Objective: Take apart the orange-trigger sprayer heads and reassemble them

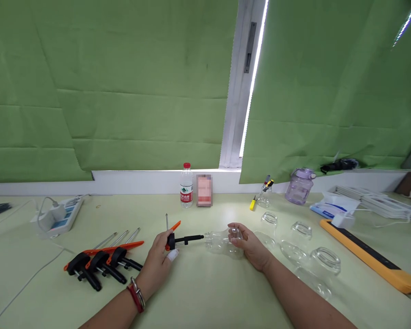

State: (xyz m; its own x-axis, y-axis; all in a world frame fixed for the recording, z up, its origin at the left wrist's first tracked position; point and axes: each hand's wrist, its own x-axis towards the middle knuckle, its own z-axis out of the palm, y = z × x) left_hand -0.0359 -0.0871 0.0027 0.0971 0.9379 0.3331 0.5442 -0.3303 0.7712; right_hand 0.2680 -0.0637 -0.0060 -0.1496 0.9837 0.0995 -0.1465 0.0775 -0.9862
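My left hand is closed round a black spray head with an orange part, its black stem pointing right. The stem's tip is at the mouth of a clear bottle lying on its side; whether it has entered is hard to tell. My right hand holds that bottle by its base end. Three similar black and orange heads with metal rods lie left of my left hand. Several clear glass-like vessels stand right of my right hand.
A red-capped water bottle and a pink box stand at the back. A power strip lies left. Rightward are a purple jug, yellow-handled tools, a wipes pack and an orange-black bar.
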